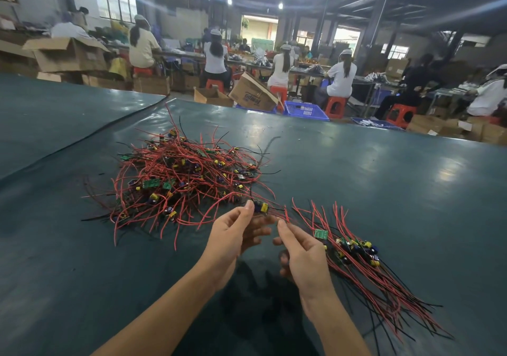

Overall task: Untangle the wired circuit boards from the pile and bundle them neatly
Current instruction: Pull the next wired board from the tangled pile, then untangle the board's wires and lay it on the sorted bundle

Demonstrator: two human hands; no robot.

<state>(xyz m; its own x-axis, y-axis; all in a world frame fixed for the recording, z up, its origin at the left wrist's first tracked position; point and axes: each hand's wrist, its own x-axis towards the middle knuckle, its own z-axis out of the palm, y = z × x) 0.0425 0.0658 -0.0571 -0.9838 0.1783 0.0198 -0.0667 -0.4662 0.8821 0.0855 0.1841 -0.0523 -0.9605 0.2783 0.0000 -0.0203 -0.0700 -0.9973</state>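
Pinching: left grip (pixel 230 235) a circuit board (pixel 260 206), right grip (pixel 304 256) its red wire (pixel 285 214), between tangled pile (pixel 181 174) and laid-out bundle (pixel 356 248).

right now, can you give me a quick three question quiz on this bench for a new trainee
1. True or false: the tangled pile lies to the right of the aligned bundle.
2. What does the left hand pinch? A) a small circuit board B) a roll of tape C) a pair of scissors
3. Fill in: most of the wires are ___, with some black ones among them.

Key: 1 false, the pile is on the left; 2 A; 3 red.
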